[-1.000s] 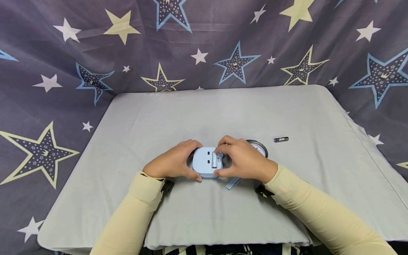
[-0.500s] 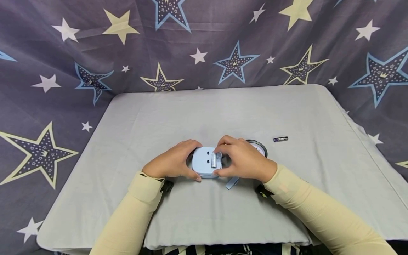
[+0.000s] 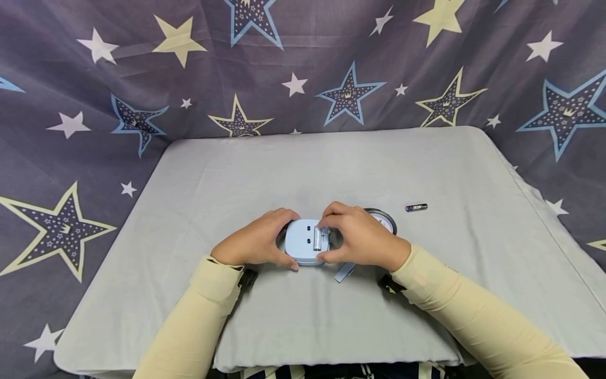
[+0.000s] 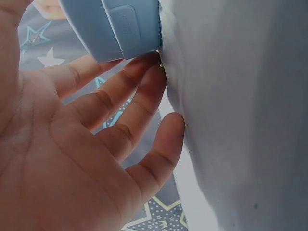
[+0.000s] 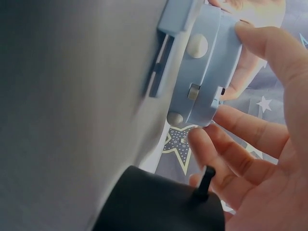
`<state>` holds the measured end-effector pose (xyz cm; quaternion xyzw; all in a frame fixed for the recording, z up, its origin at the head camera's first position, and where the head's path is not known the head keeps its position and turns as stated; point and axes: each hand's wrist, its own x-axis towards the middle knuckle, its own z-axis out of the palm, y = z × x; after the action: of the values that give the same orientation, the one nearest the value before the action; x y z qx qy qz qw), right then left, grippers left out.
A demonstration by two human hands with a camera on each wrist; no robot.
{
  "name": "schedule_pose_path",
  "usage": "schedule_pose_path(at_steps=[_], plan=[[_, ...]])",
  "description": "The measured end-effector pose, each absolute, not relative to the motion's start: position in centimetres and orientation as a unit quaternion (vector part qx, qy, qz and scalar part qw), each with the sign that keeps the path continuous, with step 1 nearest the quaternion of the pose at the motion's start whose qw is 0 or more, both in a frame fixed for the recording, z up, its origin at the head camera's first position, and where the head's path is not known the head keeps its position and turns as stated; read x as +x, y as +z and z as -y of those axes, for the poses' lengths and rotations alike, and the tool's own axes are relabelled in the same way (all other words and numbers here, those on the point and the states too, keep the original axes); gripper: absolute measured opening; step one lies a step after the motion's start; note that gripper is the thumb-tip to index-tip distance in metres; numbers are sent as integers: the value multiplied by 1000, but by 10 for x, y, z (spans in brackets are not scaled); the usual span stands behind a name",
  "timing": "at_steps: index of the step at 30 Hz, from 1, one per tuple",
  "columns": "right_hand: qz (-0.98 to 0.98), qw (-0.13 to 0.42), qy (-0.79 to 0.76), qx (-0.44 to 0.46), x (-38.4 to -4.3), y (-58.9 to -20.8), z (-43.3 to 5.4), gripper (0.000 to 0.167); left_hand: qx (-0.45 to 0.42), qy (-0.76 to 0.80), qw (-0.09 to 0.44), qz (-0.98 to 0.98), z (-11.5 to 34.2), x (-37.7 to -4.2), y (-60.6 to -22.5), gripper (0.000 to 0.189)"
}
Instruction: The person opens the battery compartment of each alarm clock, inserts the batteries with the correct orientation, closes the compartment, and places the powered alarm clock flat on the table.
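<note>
A light-blue alarm clock (image 3: 299, 243) lies face down, two small black knobs and an uncovered battery bay showing on its back. Inside the bay is a silver cylinder (image 3: 317, 238), seemingly a battery. My left hand (image 3: 258, 238) grips the clock's left side between thumb and fingers. On the opposite side my right hand (image 3: 362, 236) holds it, thumb and index fingertip near the bay. In the right wrist view, two pale feet and a small switch show on the clock's side (image 5: 202, 67). Its face is hidden.
Partly behind the right hand sits a round dark-rimmed clock (image 3: 389, 218). A flat light-blue strip (image 3: 344, 272) lies below that hand. One dark battery (image 3: 416, 208) rests farther right on the grey cloth (image 3: 303, 173). A black cylindrical object (image 5: 163, 202) appears low in the right wrist view.
</note>
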<state>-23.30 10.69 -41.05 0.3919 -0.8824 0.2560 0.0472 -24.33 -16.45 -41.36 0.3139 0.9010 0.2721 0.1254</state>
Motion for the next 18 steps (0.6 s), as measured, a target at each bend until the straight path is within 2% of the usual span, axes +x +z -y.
schedule_pose_path(at_steps=[18], plan=[[893, 42, 243, 376, -232, -410, -106, 56, 318, 275, 124, -899, 165, -243, -414, 87]])
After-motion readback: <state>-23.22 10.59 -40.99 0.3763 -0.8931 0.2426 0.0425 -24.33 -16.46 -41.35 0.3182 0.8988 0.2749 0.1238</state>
